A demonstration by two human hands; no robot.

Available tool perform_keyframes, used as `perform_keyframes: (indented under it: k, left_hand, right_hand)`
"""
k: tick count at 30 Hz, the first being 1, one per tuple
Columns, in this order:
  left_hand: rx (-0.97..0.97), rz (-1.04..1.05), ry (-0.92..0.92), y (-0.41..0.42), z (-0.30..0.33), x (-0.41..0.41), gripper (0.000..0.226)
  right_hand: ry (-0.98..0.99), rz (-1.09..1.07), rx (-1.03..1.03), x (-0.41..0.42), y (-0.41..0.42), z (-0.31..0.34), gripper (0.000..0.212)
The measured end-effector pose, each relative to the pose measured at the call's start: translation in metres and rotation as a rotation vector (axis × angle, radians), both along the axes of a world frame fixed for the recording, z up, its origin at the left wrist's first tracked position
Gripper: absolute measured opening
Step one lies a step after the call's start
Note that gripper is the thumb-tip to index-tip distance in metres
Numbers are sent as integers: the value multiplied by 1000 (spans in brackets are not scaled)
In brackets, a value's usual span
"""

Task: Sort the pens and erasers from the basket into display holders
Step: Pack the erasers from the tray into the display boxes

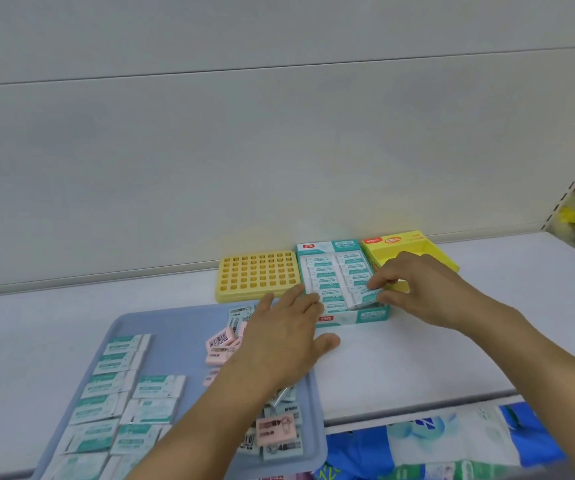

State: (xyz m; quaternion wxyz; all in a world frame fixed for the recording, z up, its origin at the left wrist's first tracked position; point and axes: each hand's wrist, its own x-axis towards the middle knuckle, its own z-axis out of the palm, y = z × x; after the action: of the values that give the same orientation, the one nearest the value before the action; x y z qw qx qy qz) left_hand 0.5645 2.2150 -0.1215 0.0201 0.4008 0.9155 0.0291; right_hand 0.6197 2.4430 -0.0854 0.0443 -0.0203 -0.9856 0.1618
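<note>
With our right hand [417,289] pinching a teal eraser [369,296], we seat it flat in the teal box [348,317], left hand [286,337] open, steadying.

Both forearms reach forward from the lower edge of the view. The left hand [284,336] lies flat, palm down, fingers straight and spread forward, thumb out to the side. The right hand [414,289] (farther forward) bends leftward at the wrist, thumb and fingertips drawn together in a pinch.
</note>
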Motion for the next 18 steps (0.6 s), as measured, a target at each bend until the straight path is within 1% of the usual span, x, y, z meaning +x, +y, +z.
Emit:
perform_keyframes:
  k: [4, 8, 14, 18]
  left_hand:
    - [80, 7, -31, 0, -3, 2, 61]
    - [155, -1, -139, 0, -3, 5, 59]
    - [152, 6, -132, 4, -1, 8, 57]
    - [139, 3, -94, 4, -2, 8, 57]
  right_hand:
    - [-21, 28, -19, -2, 5, 4, 17]
    - [-48, 3, 33, -4, -1, -5, 20]
    - [26, -54, -19, 2, 0, -16, 18]
    - [43, -61, -51, 3, 1, -18, 16]
